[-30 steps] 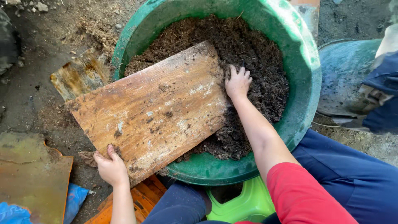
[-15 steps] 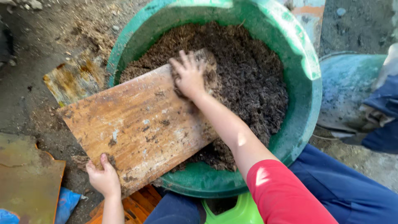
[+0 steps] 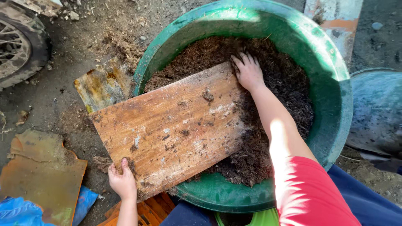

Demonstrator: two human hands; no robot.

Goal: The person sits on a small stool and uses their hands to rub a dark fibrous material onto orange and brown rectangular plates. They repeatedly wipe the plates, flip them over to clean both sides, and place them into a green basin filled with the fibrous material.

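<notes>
Below and to the near-left of the board, the left hand (image 3: pixel 122 182) pinches the lower corner of the wooden board (image 3: pixel 171 127), thumb on the top face and the other fingers hidden beneath. That corner overhangs the ground outside the green basin (image 3: pixel 335 104). Left of this hand lie a rusted metal sheet (image 3: pixel 42 171) and a blue plastic scrap (image 3: pixel 16 211); beyond it, up and to the left, are a second corroded plate (image 3: pixel 104 83) and part of a wheel (image 3: pixel 19 46).

The board lies tilted across the basin's left rim, its far end bedded in the dark fibrous soil (image 3: pixel 289 83) that fills the basin. Loose crumbs sit on the top face.

At the board's far right corner, the right hand (image 3: pixel 248 72) is spread flat, fingers apart, with the palm at the board edge and the fingertips in the soil.

Risks, as judged from this position:

- Single-corner grip. The left hand holds only one corner; if the right hand presses down, the board could pivot on the rim and twist free.
- Spillage. The board slopes toward the outer ground, so crumbs and displaced soil could slide off the low end.
- Splinters. The board surface looks rough and worn; bare fingers dragged along its edge may catch.
- Basin shift. Leverage on the rim could tip or slide the basin toward the grey tub (image 3: pixel 377 109) to the right of the right hand.
</notes>
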